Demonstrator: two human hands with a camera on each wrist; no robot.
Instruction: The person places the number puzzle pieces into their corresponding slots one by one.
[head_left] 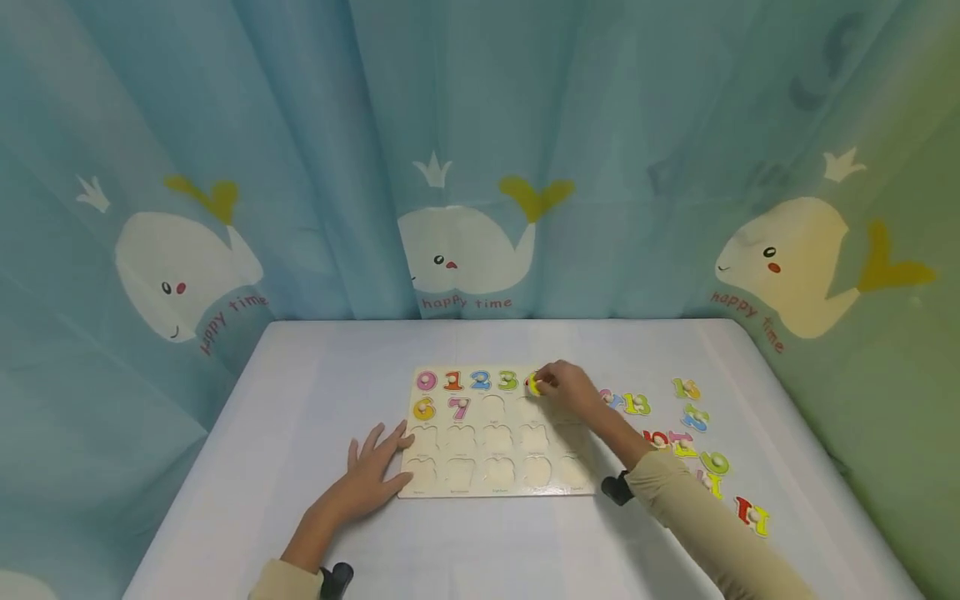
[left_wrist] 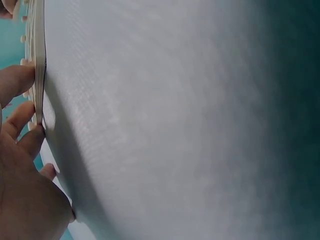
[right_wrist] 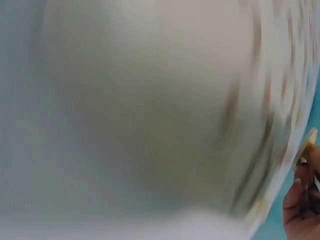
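A wooden number puzzle board (head_left: 480, 457) lies on the table, with the pieces 0, 1, 2 and 3 in its top row and 6 and 7 (head_left: 459, 408) below. My left hand (head_left: 366, 481) rests at the board's left edge, fingers spread and touching it; the left wrist view shows its fingertips (left_wrist: 31, 140) against the board's side. Over the top row's right end, my right hand (head_left: 567, 390) pinches a yellow puzzle piece (head_left: 534, 384). Its fingers partly cover that piece, so its number is hidden. Some red shows just left of it.
Several loose number pieces lie right of the board, among them a green 13 (head_left: 637, 404), a red and yellow 17 (head_left: 752, 516) and a green piece (head_left: 715, 462). A curtain with whales (head_left: 468, 250) hangs behind the white table (head_left: 330, 375).
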